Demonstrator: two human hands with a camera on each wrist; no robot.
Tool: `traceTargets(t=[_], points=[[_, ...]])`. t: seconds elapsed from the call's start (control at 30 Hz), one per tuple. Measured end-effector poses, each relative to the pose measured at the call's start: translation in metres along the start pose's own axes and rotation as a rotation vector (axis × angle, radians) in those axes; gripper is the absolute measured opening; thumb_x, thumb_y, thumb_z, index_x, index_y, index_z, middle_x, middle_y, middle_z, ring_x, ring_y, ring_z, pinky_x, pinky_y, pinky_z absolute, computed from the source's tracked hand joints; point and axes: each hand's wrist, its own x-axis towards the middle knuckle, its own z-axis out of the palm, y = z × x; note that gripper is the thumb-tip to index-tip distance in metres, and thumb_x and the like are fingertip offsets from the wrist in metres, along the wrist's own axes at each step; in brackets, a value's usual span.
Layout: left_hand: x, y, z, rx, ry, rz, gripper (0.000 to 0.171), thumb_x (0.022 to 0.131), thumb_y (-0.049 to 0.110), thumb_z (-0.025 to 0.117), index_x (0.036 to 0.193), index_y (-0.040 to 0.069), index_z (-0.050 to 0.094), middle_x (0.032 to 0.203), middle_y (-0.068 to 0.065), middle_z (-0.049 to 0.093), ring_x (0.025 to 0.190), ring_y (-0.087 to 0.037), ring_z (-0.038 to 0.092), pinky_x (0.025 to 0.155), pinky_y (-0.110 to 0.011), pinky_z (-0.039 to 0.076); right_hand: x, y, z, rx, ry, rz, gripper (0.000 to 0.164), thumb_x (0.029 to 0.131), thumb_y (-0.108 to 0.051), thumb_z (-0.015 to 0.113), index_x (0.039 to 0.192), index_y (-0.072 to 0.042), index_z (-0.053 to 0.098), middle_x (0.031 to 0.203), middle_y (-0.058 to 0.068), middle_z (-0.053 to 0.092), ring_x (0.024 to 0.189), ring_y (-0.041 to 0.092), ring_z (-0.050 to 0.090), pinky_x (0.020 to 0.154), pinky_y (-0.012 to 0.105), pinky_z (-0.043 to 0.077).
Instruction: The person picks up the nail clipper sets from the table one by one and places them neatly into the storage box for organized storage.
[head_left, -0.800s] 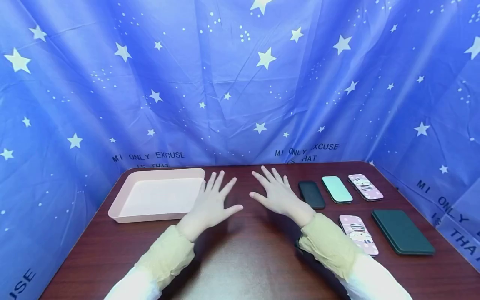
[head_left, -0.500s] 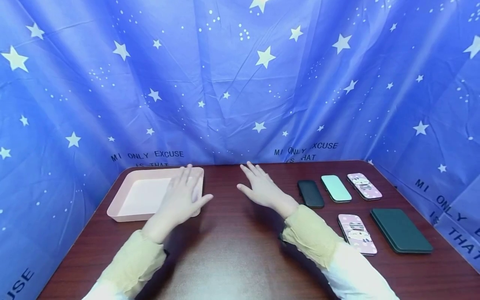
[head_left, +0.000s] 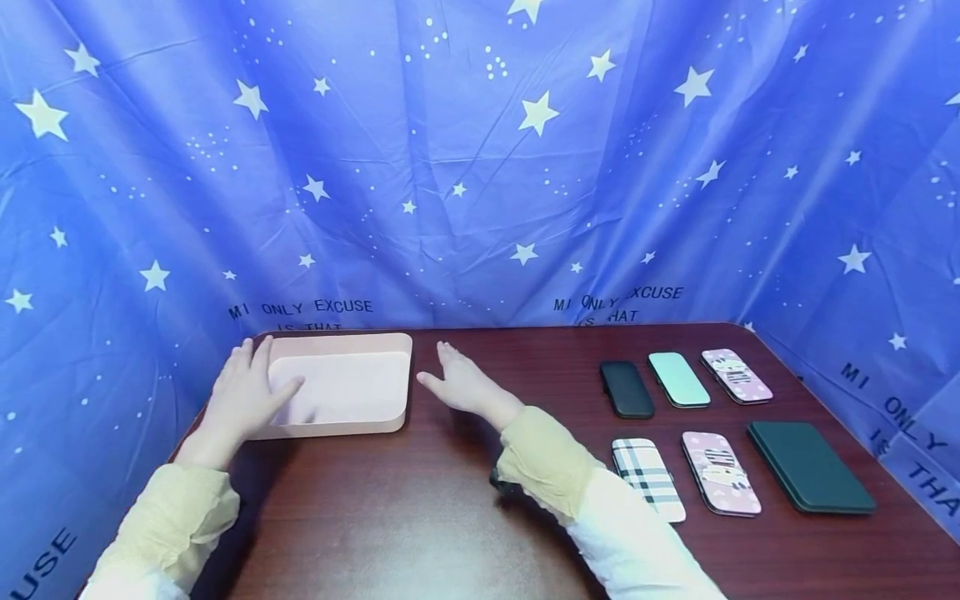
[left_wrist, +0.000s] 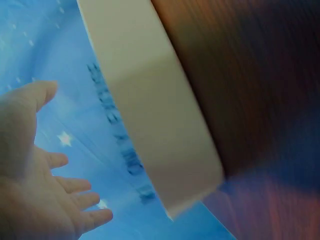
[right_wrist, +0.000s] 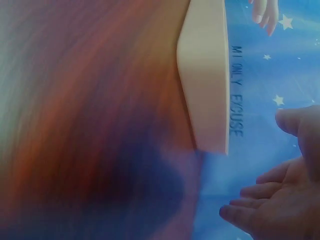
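A shallow pale pink tray sits at the back left of the table, with nothing in it. My left hand, fingers spread and straight, is over the tray's left end and hides that part of its rim. In the left wrist view the same hand shows apart from the tray's outer wall. Just off the tray's right end is my right hand, its fingers extended and the palm turned toward the tray. Neither hand holds anything.
On the right of the dark wooden table lie a black case, a mint case, two pink patterned cases, a plaid case partly behind the right sleeve, and a larger dark green case. A starry blue curtain surrounds the table.
Both hands have moved left: the left one from the tray's right side to its left end, the right one from mid-table to near the tray's right end. The plaid case has come into view.
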Motion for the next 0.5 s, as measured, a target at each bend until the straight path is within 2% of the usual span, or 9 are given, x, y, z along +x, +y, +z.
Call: traceTargets(t=[0.1,0.23,0.43,0.5], points=[[0.002,-0.018,0.000,0.005,-0.041,-0.043,0.081,0.089,0.036,0.058,0.141,-0.014,0.020,0.140,-0.045,0.019,0.127,-0.061,0.020,0.098,-0.073,0.023,0.007,-0.011,0.011,0.088,-0.022,0.092,0.070,0.097,-0.039,0.046,0.143,0.011,0.024,0.149,0.024,0.029,0.140,0.031,0.028,0.115,0.037,0.025],[0.007,-0.036,0.000,-0.016,-0.128,-0.092,0.081,0.089,0.026,0.055,0.138,-0.021,0.011,0.135,-0.050,0.018,0.123,-0.064,0.021,0.097,-0.073,0.024,0.016,-0.021,0.026,0.163,-0.007,0.174,0.070,0.097,-0.040,0.045,0.142,0.010,0.026,0.145,0.023,0.038,0.135,0.029,0.037,0.111,0.036,0.033],[0.020,-0.053,-0.002,-0.078,-0.333,-0.226,0.087,0.091,0.024,0.049,0.131,-0.030,-0.007,0.127,-0.057,0.017,0.119,-0.067,0.024,0.102,-0.067,0.026,0.024,-0.026,0.041,0.227,0.049,0.185,0.067,0.095,-0.035,0.048,0.138,0.013,0.033,0.134,0.024,0.050,0.128,0.029,0.047,0.105,0.036,0.041],[0.024,-0.057,-0.002,-0.059,-0.389,-0.250,0.080,0.091,0.021,0.045,0.128,-0.032,-0.002,0.123,-0.057,0.025,0.117,-0.065,0.030,0.101,-0.064,0.031,0.025,-0.027,0.044,0.259,0.064,0.176,0.064,0.094,-0.033,0.050,0.138,0.012,0.035,0.134,0.024,0.051,0.128,0.030,0.047,0.104,0.037,0.042]])
